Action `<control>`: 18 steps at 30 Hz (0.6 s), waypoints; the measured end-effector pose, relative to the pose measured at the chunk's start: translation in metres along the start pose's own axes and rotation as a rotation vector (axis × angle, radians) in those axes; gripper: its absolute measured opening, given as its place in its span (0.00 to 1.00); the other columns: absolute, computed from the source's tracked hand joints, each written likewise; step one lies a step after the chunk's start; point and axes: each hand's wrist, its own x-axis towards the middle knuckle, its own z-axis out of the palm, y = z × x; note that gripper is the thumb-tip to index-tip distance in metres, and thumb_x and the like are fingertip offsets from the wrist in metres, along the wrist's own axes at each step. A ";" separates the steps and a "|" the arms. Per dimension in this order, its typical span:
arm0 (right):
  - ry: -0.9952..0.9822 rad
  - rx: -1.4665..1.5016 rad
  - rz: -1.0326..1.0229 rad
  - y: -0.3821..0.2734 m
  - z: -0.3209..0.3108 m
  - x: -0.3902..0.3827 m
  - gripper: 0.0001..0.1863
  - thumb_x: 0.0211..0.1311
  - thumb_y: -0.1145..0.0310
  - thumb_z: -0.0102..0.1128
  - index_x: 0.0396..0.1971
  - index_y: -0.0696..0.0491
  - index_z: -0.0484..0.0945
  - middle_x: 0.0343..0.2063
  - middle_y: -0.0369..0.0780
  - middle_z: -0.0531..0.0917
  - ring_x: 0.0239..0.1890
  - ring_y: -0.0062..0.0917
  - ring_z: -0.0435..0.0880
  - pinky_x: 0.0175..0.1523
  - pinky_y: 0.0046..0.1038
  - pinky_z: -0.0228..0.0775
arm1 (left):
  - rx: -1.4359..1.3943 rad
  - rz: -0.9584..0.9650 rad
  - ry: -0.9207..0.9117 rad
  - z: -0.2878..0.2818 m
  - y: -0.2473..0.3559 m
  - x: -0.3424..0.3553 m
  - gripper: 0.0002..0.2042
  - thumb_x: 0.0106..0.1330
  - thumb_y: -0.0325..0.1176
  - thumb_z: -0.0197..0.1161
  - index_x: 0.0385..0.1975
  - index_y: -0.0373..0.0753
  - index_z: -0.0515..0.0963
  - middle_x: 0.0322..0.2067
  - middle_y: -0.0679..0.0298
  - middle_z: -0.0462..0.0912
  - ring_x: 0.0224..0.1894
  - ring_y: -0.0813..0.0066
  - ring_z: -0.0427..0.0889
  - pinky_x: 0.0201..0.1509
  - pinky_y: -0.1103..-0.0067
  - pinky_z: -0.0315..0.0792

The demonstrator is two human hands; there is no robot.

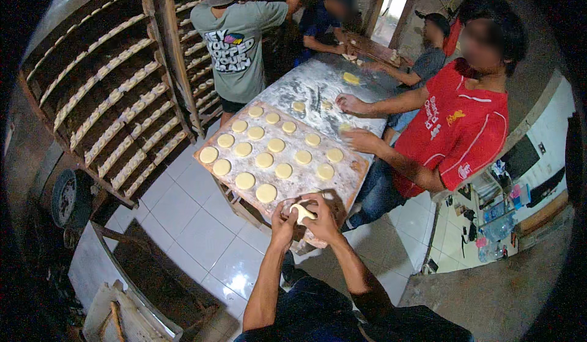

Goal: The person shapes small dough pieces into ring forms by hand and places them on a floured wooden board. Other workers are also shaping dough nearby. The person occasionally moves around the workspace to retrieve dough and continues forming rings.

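My left hand (282, 223) and my right hand (321, 216) are together over the near edge of a floured wooden board (356, 182), both with fingers curled around a pale piece of dough (302, 213), which looks bent or stretched. A round item partly hidden by my fingers is too unclear to name. Beyond my hands, several flat round dough discs (266, 193) lie in loose rows on the board. Past it, flour covers the dark tabletop (281, 91), with a few more yellowish dough pieces (351, 78) on it.
At my right, a co-worker in red (458, 128) reaches over the table. Three other people work beyond (232, 55). Wooden racks (110, 67) with rows of pale rings stand at left, near a metal-topped stand (104, 275). Bottles and clutter (495, 232) lie on the right.
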 end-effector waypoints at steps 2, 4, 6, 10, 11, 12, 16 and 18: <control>-0.122 0.025 -0.074 0.010 -0.010 0.000 0.29 0.43 0.83 0.54 0.51 0.56 0.65 0.42 0.39 0.73 0.44 0.25 0.74 0.48 0.25 0.68 | -0.230 -0.052 -0.085 0.005 -0.001 -0.008 0.19 0.64 0.25 0.58 0.55 0.39 0.65 0.36 0.65 0.78 0.35 0.78 0.77 0.32 0.83 0.73; -0.222 0.151 0.057 0.010 -0.017 0.000 0.29 0.42 0.79 0.54 0.51 0.56 0.65 0.42 0.38 0.73 0.45 0.24 0.74 0.47 0.23 0.68 | -0.353 -0.114 -0.106 0.010 0.010 -0.018 0.19 0.64 0.20 0.55 0.54 0.40 0.65 0.38 0.62 0.78 0.39 0.76 0.78 0.36 0.80 0.75; -0.078 0.304 0.187 0.006 -0.015 0.002 0.24 0.53 0.60 0.56 0.49 0.56 0.69 0.41 0.38 0.73 0.44 0.23 0.74 0.47 0.22 0.67 | -0.165 -0.002 -0.239 -0.005 0.001 -0.022 0.24 0.56 0.12 0.52 0.53 0.39 0.65 0.41 0.61 0.78 0.42 0.74 0.78 0.40 0.79 0.76; 0.209 0.069 0.536 0.040 -0.021 0.016 0.28 0.63 0.42 0.45 0.42 0.54 0.75 0.30 0.42 0.78 0.29 0.27 0.78 0.40 0.27 0.70 | -0.020 0.125 -0.104 0.016 0.009 -0.027 0.17 0.55 0.18 0.51 0.44 0.40 0.66 0.34 0.65 0.76 0.36 0.75 0.78 0.36 0.81 0.74; 0.220 0.058 0.478 0.034 -0.010 0.018 0.30 0.63 0.41 0.44 0.43 0.55 0.75 0.33 0.43 0.79 0.30 0.27 0.78 0.41 0.27 0.70 | -0.256 0.126 -0.034 0.019 0.008 -0.020 0.14 0.56 0.21 0.51 0.43 0.40 0.66 0.31 0.66 0.74 0.33 0.75 0.77 0.33 0.82 0.73; 0.232 0.048 0.419 0.025 0.000 0.019 0.32 0.62 0.40 0.42 0.44 0.56 0.75 0.36 0.45 0.80 0.31 0.28 0.79 0.42 0.28 0.70 | -0.493 0.129 0.032 0.019 0.006 -0.014 0.11 0.58 0.24 0.50 0.41 0.41 0.66 0.28 0.68 0.73 0.31 0.75 0.77 0.30 0.82 0.71; 0.133 0.245 0.393 0.063 -0.018 0.028 0.37 0.62 0.38 0.39 0.50 0.59 0.72 0.37 0.48 0.80 0.34 0.30 0.79 0.43 0.28 0.70 | 0.154 0.222 0.130 0.035 0.016 -0.012 0.07 0.64 0.33 0.44 0.37 0.39 0.66 0.24 0.65 0.69 0.27 0.70 0.74 0.28 0.74 0.66; 0.147 -0.200 0.192 0.071 -0.010 0.037 0.39 0.61 0.36 0.39 0.51 0.60 0.72 0.37 0.50 0.80 0.35 0.32 0.80 0.43 0.30 0.71 | 0.612 0.374 0.264 0.037 -0.006 0.007 0.10 0.67 0.37 0.43 0.32 0.37 0.65 0.24 0.63 0.68 0.26 0.68 0.71 0.28 0.71 0.65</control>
